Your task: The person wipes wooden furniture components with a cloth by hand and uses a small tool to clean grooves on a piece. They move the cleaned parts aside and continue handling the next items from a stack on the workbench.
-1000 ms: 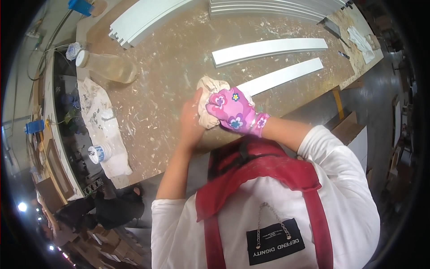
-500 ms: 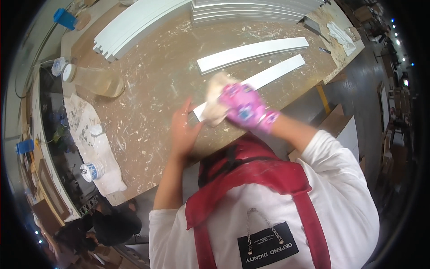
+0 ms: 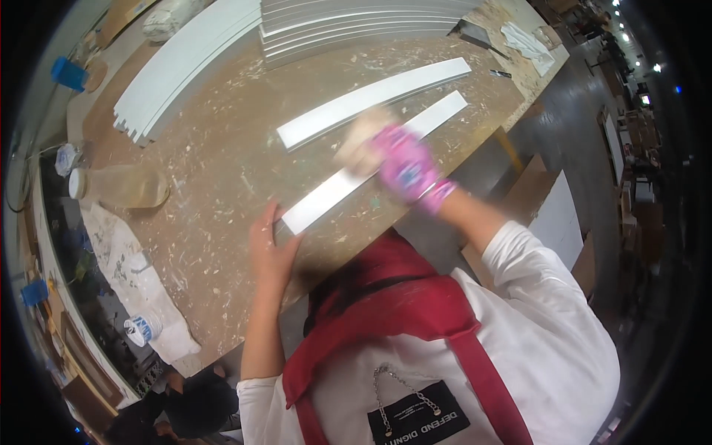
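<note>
A narrow white strip (image 3: 326, 199) lies slantwise near the table's front edge. Its near left end sits between the thumb and fingers of my left hand (image 3: 271, 248), which is bare and holds it there. My right hand (image 3: 410, 167), in a pink patterned glove, is closed on a bunched beige cloth (image 3: 365, 141). That cloth presses on the middle of the strip and hides part of it; both cloth and glove are blurred. Just beyond lies a second white strip (image 3: 371, 100), wider and touched by neither hand.
Stacked white strips (image 3: 185, 63) and a taller white stack (image 3: 356, 33) line the far side of the worn brown table (image 3: 222, 245). On the left are a jar of yellowish liquid (image 3: 126, 185), a stained cloth (image 3: 141, 274) and a white tub (image 3: 141, 328). A dark flat-bladed tool (image 3: 478, 35) lies far right.
My right hand has slid the cloth along the strip, away from its left end toward the middle. My left hand has closed in on that end. The whole view has shifted somewhat.
</note>
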Tool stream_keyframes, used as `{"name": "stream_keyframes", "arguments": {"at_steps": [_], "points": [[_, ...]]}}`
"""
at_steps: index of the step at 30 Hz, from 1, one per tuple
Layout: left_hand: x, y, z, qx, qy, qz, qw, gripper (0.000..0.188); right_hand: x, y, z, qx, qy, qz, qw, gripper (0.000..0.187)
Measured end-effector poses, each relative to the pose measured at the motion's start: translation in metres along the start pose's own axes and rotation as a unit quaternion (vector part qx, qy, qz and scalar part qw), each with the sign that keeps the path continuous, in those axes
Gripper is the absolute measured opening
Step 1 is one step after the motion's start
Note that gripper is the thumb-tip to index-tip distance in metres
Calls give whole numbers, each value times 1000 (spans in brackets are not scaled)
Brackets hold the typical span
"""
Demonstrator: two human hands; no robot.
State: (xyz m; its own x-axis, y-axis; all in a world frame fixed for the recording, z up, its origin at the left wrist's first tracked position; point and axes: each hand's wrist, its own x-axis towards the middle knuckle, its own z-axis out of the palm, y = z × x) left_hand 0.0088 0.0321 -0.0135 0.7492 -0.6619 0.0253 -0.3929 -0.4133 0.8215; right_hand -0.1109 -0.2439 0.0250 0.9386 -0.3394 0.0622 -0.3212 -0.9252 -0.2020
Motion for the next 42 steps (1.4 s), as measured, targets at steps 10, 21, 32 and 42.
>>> {"name": "stream_keyframes", "arguments": {"at_steps": [10,21,32,42], "points": [[3,10,0,-10,-19,-26,999,77,2,-46,-5,105,-75,-80,989,18],[5,13,1,-80,-22,-59,995,77,-15,223,-50,114,123,295,941,26],[9,20,13,-41,-2,-8,999,71,3,207,-84,-30,24,223,974,23],[11,14,13,-31,-28,1,999,76,-13,285,-66,-115,-41,122,985,31]]}}
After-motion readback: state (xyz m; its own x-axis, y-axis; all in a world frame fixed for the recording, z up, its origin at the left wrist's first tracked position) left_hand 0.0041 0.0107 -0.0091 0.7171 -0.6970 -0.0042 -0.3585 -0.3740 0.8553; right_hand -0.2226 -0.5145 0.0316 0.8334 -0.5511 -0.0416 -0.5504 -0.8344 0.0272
